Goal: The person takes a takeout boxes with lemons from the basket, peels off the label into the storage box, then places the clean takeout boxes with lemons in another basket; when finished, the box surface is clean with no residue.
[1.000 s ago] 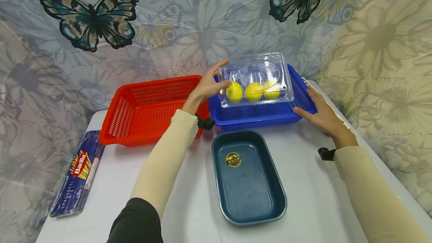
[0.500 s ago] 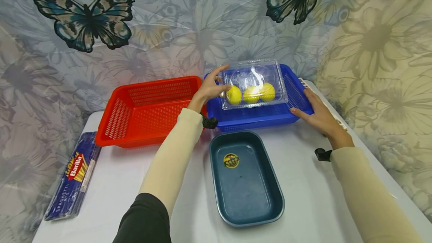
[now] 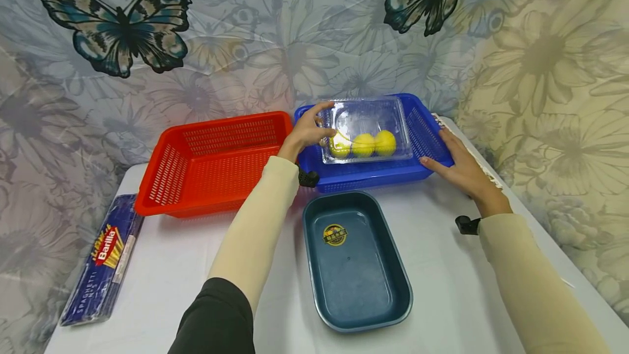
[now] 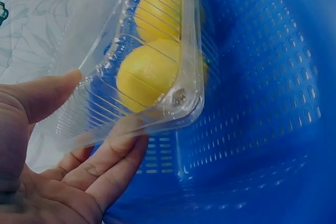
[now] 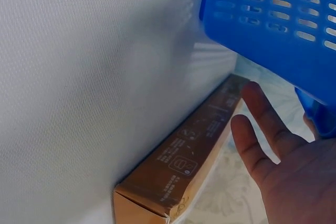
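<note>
A clear plastic clamshell container (image 3: 361, 119) with three yellow fruits (image 3: 363, 145) that look like lemons lies over the blue basket (image 3: 344, 176). Whether it rests on the basket's floor cannot be told. My left hand (image 3: 307, 130) grips its left end, the thumb (image 4: 52, 93) on one side and fingers (image 4: 113, 169) on the other. At the basket's right end, my right hand (image 3: 464, 168) holds the rim, thumb over the near corner. Its outer fingers (image 5: 270, 116) extend straight beside the perforated wall; the rim hides the thumb in the right wrist view.
A red basket (image 3: 216, 179) stands to the left of the blue one. Nearer sits a dark teal tray (image 3: 356, 272) with a round sticker. A blue spaghetti packet (image 3: 103, 261) lies at the far left edge. A brown carton (image 5: 184, 150) shows in the right wrist view.
The left hand has lowered the container toward the blue basket, and the container now looks flatter. Inside it the yellow fruits have shifted a little. The right hand stays at the rim.
</note>
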Demonstrator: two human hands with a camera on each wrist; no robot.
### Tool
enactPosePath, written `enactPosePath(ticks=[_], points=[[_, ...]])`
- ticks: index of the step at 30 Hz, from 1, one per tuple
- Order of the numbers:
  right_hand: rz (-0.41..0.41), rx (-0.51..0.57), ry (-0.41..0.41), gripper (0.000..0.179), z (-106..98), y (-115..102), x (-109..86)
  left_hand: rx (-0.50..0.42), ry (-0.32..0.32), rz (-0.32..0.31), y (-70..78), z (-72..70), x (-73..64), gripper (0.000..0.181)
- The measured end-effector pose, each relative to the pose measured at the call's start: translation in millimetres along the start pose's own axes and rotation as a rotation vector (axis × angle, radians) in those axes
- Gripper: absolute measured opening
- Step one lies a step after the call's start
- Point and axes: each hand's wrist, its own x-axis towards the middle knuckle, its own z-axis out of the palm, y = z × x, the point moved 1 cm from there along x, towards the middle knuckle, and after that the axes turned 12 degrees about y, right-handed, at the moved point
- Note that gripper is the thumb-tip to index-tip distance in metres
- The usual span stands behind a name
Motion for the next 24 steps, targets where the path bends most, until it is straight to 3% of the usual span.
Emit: enactPosePath(ticks=[8, 19, 24], points=[[0.009, 0.023, -0.005, 0.103, -2.2, -2.4, -1.9, 0.042, -0.004, -0.011, 4.0, 3.3, -1.3, 0.078], [0.018, 0.012, -0.016, 0.103, -2.3, -2.2, -2.0, 0.227, 0.019, 0.058, 0.7, 0.0, -4.3, 0.078], [0.009, 0.015, -0.008, 0.104, -2.5, -3.0, -3.1, 0.258, 0.008, 0.079, 0.1, -1.8, -7.4, 0.076]])
